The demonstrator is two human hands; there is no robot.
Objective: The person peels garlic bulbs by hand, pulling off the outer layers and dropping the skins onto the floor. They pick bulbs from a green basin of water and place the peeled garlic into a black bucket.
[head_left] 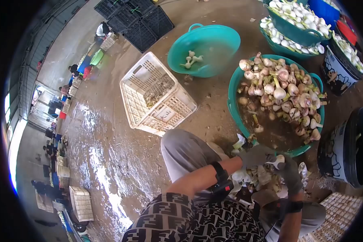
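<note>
Both my hands wear grey gloves and meet just below the near rim of a green tub point(233, 97). Between them is a whitish garlic bulb point(277, 162). My left hand point(256, 156) closes on it from the left, and my right hand point(289, 173) has its fingers wrapped round it from the right. The finger details are partly hidden. Garlic bulbs point(279, 92) with brownish skins and stems are heaped in the tub, over murky water. Loose garlic peels point(259, 176) lie beneath my hands, between my knees.
A teal basin point(177, 48) ahead holds a few white bulbs. Left of it stands a white plastic crate point(165, 115) with scraps inside. Peeled garlic fills basins point(300, 18) at the upper right. Buckets point(334, 149) stand right. Other people work far left on the wet floor point(109, 161).
</note>
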